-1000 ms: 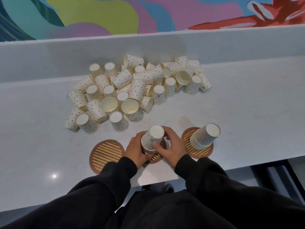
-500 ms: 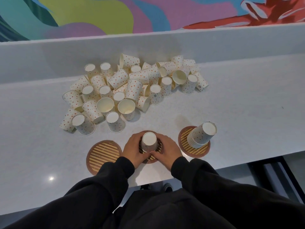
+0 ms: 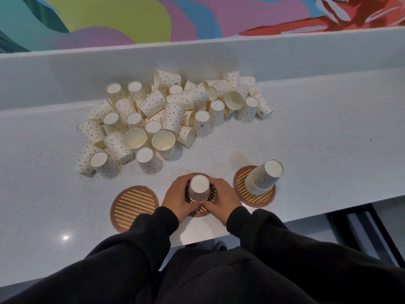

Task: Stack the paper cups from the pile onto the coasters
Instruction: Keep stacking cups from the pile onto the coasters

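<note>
Now both hands meet on one cup. Left hand (image 3: 178, 199) and right hand (image 3: 221, 198) curl round the held cup (image 3: 199, 189) from either side, thumbs nearly touching on its near side, fingers wrapped round the far side. Grip is narrow and closed on the cup wall.

- Held cup: upside down, white base facing up, dotted wall between the palms. It sits over the middle coaster (image 3: 199, 213). Its rim is hidden by the hands, so contact with the coaster cannot be told, nor whether more cups nest beneath it.
- Middle coaster: round, brown rim, striped slats, showing only in slivers around and under the hands.
- Left of the grip, just beside the left hand: left coaster (image 3: 134, 208), same make, nothing on it.
- Right of the grip, just beside the right hand: right coaster (image 3: 260, 199) carrying a stack of cups (image 3: 264, 178), upside down and nested, many rims showing at its foot.
- Beyond the grip, farther from the person and mostly to the left: pile of cups (image 3: 171, 119), loose, some upright, some inverted, some on their sides, all white with orange and blue dots.
- Everything rests on a pale grey counter (image 3: 317, 150); behind the pile a raised ledge (image 3: 219, 53), then a painted mural (image 3: 109, 18).
- Black sleeves (image 3: 153, 229) cover both arms to the wrist.
</note>
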